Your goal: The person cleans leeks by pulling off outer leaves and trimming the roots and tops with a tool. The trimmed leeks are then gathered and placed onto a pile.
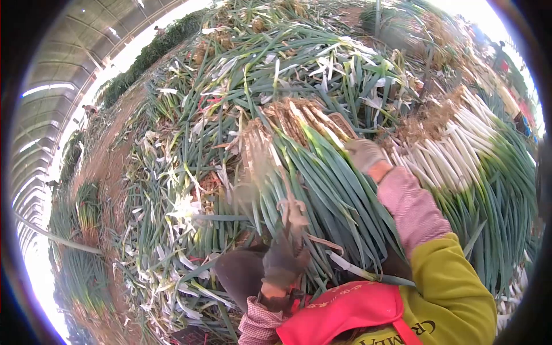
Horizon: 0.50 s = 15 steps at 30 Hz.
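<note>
My right hand (pixel 366 154), in a pale glove, is closed at the right edge of a bunch of unpeeled green onions (pixel 333 178), its fingers around a stalk near the white end. These onions lie across my lap, brown roots away from me and leaves toward me. My left hand (pixel 284 264), in a dark glove, is low over the leaves on the left side. Its fingers are curled and blurred. A blurred brownish, knobbly thing (pixel 292 211) sticks up just above it; its kind cannot be made out. Beside my right hand is a flat brown band (pixel 342 123).
White-stemmed, peeled green onions (pixel 454 149) lie in a thick row on the right. Loose leaves and peelings (pixel 322 52) pile up ahead and to the left. More bunches (pixel 89 218) lie beyond a dirt path (pixel 109 149). A curved roof (pixel 63 63) covers the place.
</note>
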Each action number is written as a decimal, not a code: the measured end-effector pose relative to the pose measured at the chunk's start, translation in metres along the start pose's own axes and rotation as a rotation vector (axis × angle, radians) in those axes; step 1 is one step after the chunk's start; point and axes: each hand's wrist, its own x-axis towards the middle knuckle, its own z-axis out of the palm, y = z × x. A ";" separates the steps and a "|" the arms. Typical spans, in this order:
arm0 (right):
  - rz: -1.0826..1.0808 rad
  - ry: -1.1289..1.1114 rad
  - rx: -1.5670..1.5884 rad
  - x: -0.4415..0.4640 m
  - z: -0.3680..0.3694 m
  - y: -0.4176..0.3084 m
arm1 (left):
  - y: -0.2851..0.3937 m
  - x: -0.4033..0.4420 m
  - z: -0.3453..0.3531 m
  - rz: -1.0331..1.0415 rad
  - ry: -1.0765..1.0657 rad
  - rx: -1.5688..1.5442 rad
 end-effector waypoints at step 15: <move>0.234 -0.583 -0.187 0.039 0.084 0.001 | 0.019 0.044 0.033 -0.199 -0.129 0.147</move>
